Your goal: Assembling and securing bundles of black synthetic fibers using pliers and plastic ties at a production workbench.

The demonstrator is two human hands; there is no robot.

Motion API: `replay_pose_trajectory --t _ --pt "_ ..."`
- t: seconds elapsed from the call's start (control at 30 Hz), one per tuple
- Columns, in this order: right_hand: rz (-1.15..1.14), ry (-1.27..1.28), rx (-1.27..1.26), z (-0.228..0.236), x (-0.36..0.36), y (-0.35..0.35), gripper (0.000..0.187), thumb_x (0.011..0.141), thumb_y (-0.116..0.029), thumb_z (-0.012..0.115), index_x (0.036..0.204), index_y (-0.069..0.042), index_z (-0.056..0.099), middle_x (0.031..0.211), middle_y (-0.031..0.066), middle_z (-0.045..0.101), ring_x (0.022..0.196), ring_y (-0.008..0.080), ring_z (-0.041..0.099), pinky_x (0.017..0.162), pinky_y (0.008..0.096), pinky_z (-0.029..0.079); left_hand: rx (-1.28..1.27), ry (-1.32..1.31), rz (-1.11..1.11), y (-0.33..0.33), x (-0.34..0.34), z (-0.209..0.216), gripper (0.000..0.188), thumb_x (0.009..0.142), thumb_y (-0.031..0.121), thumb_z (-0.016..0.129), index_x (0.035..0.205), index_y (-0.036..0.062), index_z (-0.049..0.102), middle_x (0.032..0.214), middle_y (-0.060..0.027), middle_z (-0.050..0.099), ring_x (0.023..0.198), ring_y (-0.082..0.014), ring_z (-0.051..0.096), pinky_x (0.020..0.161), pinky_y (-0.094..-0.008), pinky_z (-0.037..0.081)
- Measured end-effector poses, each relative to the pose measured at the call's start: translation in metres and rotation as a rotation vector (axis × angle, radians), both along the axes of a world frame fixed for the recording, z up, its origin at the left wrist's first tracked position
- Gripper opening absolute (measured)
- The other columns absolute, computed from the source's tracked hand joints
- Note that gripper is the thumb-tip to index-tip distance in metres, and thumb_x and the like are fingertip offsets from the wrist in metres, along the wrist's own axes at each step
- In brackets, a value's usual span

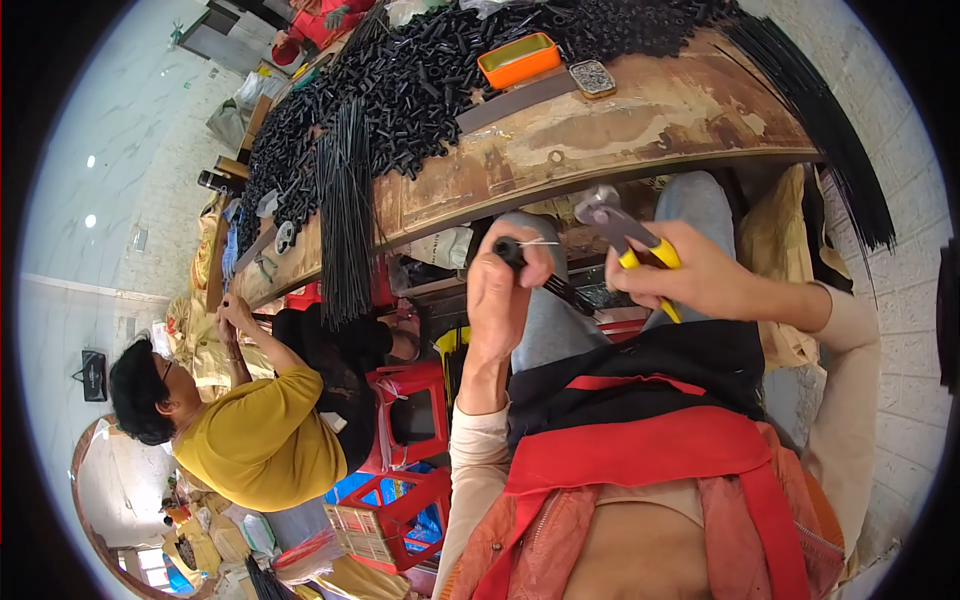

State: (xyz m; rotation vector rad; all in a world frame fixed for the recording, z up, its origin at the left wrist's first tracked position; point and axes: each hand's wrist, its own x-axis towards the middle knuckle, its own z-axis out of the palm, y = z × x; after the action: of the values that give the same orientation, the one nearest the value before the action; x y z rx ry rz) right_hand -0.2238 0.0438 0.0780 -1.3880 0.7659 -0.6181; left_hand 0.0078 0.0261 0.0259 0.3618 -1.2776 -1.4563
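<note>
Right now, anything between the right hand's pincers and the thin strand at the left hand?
Nothing visible, just an open gap between the pincers and the thin strand. The left hand grips the black piece left of that gap.

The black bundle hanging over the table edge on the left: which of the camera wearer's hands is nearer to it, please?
Left. The left hand, holding a black piece, is apart from the black bundle, to its right; the right hand, gripping pincers, is farther right.

Black bag (pixel 93 375): faint pale marking, too small to read
Yellow sack (pixel 206 258): reddish print, too blurred to read
Elsewhere: no words or numbers readable
</note>
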Motion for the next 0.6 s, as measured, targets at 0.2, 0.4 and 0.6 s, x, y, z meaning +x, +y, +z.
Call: replay_pose_trajectory --t 0.2,0.4,0.6 --pt "-0.269 0.533 -0.824 -0.017 -0.005 0.002 0.032 0.089 -0.005 0.058 0.121 -0.006 0.055 0.096 0.0113 0.054 0.083 0.0246 0.056 0.075 0.0356 0.046 0.033 -0.089 0.076 -0.001 -0.011 0.012 0.069 0.098 0.055 0.041 0.128 -0.0060 0.045 0.071 0.0009 0.039 0.066 -0.0081 0.033 0.060 -0.0233 0.028" --pt "-0.394 0.610 -1.218 -0.018 0.006 -0.007 0.061 0.076 0.006 0.063 0.134 -0.009 0.050 0.107 0.0138 0.051 0.096 0.0323 0.053 0.085 0.0404 0.043 0.035 -0.184 0.045 0.008 -0.019 0.014 0.073 0.098 0.057 0.037 0.137 -0.0056 0.043 0.076 0.0027 0.039 0.069 -0.0074 0.031 0.063 -0.0222 0.026" --pt "-0.433 0.634 -1.283 -0.020 0.012 -0.008 0.057 0.076 0.002 0.066 0.131 -0.009 0.054 0.101 0.0119 0.052 0.090 0.0292 0.053 0.078 0.0381 0.044 0.058 -0.187 0.023 0.014 -0.017 0.013 0.074 0.098 0.058 0.039 0.136 -0.0049 0.044 0.081 0.0015 0.045 0.069 -0.0068 0.032 0.062 -0.0215 0.025"
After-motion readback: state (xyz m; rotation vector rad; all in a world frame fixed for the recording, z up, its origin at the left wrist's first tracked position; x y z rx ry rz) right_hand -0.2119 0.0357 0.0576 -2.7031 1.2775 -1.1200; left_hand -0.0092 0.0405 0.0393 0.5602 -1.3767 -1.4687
